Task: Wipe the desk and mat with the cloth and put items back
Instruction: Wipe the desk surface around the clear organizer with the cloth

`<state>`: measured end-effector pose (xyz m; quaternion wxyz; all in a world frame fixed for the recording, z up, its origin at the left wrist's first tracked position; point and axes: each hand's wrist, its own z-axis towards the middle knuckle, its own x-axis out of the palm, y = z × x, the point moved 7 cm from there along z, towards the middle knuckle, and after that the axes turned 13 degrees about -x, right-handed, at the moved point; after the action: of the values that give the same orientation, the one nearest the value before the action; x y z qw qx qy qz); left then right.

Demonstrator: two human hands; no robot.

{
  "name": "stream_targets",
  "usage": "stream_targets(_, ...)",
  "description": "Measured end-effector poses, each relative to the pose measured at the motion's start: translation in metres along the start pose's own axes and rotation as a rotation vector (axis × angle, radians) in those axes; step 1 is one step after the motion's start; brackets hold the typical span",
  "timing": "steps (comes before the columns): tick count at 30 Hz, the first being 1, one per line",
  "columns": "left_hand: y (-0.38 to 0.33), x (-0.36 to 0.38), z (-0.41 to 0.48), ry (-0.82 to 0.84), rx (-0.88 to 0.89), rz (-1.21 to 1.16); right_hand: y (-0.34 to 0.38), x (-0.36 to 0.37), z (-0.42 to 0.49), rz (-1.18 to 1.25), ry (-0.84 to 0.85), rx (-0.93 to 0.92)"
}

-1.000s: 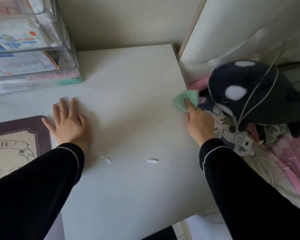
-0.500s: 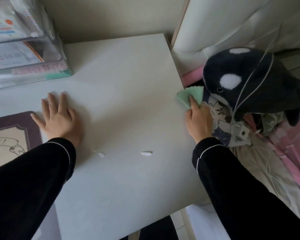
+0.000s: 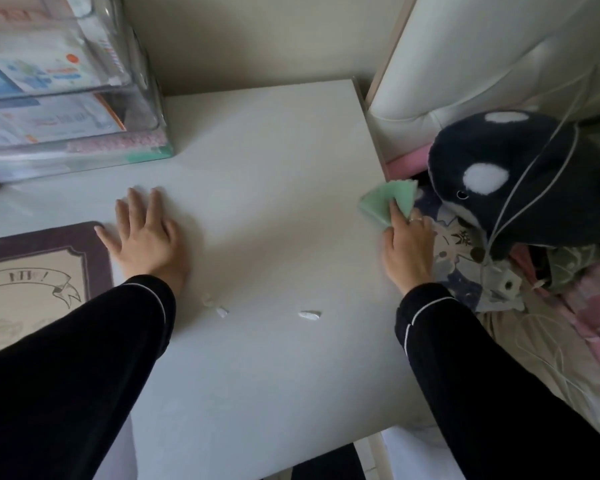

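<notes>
A pale green cloth (image 3: 387, 201) lies folded at the right edge of the white desk (image 3: 274, 188). My right hand (image 3: 407, 249) presses on the cloth with straight fingers, and part of the cloth hangs past the edge. Flat on the desk, fingers spread, my left hand (image 3: 146, 237) rests just right of the purple-bordered mat (image 3: 32, 271). The mat lies at the desk's left side, with my left sleeve over its near corner.
Clear stacked trays (image 3: 63, 98) full of papers stand at the back left. Two or three white scraps (image 3: 309, 315) lie on the desk near my arms. A black-and-white orca plush (image 3: 520, 181) with white cables sits on bedding right of the desk.
My right hand and the cloth stayed at the desk's right edge, shifting only slightly along it. The left hand has stayed flat. The view has shifted a little.
</notes>
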<state>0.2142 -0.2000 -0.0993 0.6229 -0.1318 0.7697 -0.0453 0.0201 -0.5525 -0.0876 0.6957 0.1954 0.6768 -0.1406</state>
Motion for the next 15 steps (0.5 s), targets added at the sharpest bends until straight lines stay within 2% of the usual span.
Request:
stream_targets(1,-0.001,0.000,0.000,-0.001,0.002,-0.001,0.013,0.001,0.009,0.004,0.013,-0.029)
stream_targets(3,-0.002,-0.001,0.000,-0.001,0.002,-0.005,0.060,0.007,0.009,0.033,0.070,-0.212)
stream_targets(6,0.000,-0.002,0.001,0.001,-0.003,0.000,0.135,0.016,-0.027,0.102,0.154,-0.651)
stream_targets(8,0.000,-0.002,0.002,0.002,0.001,0.009,0.148,0.012,-0.031,0.079,0.159,-0.904)
stream_targets(9,0.000,-0.002,0.002,0.004,0.007,0.011,0.139,0.010,-0.017,0.048,0.145,-0.901)
stream_targets(10,-0.001,-0.001,0.002,0.004,0.011,0.013,0.124,0.009,0.005,0.006,0.132,-0.801)
stream_targets(13,0.002,0.001,0.004,0.003,-0.002,0.021,0.070,0.003,0.065,-0.072,0.023,-0.201)
stream_targets(14,0.002,0.002,0.004,0.001,-0.002,0.024,0.070,0.002,0.072,-0.064,0.008,-0.059)
stream_targets(15,0.002,0.003,0.005,0.001,0.001,0.023,0.084,0.004,0.072,-0.051,0.016,-0.023)
